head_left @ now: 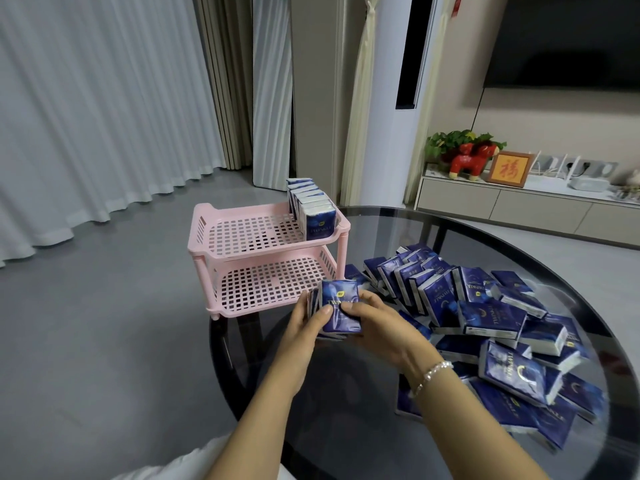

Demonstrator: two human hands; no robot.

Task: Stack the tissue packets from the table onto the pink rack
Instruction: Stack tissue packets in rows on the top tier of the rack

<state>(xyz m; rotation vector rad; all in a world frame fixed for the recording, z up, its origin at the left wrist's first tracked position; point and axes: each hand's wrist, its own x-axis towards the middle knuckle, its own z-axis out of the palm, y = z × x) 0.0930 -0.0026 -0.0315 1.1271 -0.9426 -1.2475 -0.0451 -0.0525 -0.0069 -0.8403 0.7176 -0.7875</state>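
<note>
Left hand (306, 318), right hand (372, 315) fingers grip small bundle of dark-blue tissue packets (341, 306) beside two-tier pink plastic rack (242, 258).

The one camera sits on my head and looks forward and down, wide-angled, so straight lines bow toward the edges. My forearms come in from the near bottom edge, and my left hand (304, 323) and right hand (377, 320) meet close below the lens, near the middle of the view. The round glass table (346, 393) fills the near right. The pink rack (263, 258) stands just past my hands, and the curtains (104, 116) hang far left.
</note>
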